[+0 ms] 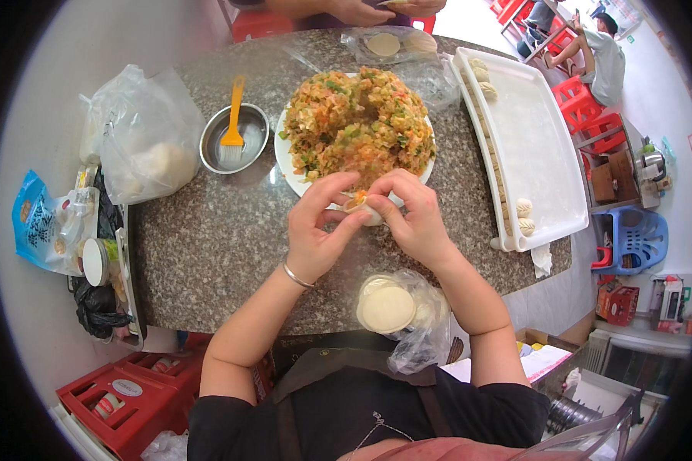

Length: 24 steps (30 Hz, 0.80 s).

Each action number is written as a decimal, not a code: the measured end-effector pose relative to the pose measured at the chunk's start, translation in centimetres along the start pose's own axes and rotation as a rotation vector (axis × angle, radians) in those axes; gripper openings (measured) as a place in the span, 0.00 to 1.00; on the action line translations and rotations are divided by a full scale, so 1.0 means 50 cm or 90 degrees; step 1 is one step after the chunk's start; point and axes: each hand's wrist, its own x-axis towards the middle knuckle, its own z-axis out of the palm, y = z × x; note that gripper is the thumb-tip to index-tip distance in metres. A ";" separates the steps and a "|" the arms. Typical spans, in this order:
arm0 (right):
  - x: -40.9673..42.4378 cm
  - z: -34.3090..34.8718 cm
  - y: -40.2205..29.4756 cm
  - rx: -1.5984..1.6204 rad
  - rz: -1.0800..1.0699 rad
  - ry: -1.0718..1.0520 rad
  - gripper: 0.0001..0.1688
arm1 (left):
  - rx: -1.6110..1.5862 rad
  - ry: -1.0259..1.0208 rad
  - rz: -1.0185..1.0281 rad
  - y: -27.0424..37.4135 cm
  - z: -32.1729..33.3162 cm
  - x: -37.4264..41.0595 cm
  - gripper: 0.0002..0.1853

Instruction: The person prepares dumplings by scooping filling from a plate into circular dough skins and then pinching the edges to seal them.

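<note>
Between my two hands is a partly folded dumpling (372, 216), its orange filling showing at the top. The fingertips of my left hand (322, 222) pinch the wrapper's left side. On the other side, my right hand (410, 214) grips the wrapper's edge with thumb and forefinger. Just beyond my fingers, a white plate (288, 173) bears a large heap of chopped vegetable filling (360, 124) with a hollow in its middle. Close to my body, a stack of round dough wrappers (386, 306) lies partly inside a clear plastic bag (424, 340).
A steel bowl (207, 147) with a yellow-handled brush (233, 124) stands left of the plate, beside a plastic bag (144, 138). At right, a white tray (536, 150) holds pleated dumplings (525, 216). Across the granite table (207, 259), another person's hands (369, 10) hold a wrapper.
</note>
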 end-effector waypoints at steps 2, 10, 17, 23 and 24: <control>0.000 0.001 0.000 0.001 -0.005 0.001 0.06 | 0.083 -0.026 0.057 -0.014 -0.008 -0.001 0.12; -0.003 0.009 0.000 -0.024 -0.032 0.043 0.05 | 0.174 0.001 0.126 -0.035 -0.019 -0.010 0.07; 0.000 -0.002 -0.002 -0.030 -0.005 0.011 0.05 | 0.050 -0.013 0.045 -0.023 -0.012 -0.005 0.05; 0.006 -0.015 0.004 -0.125 0.019 -0.068 0.05 | -0.090 0.016 -0.035 -0.038 -0.010 0.000 0.06; 0.009 -0.020 0.004 -0.143 0.028 -0.093 0.05 | -0.070 -0.004 -0.018 -0.038 -0.012 0.000 0.06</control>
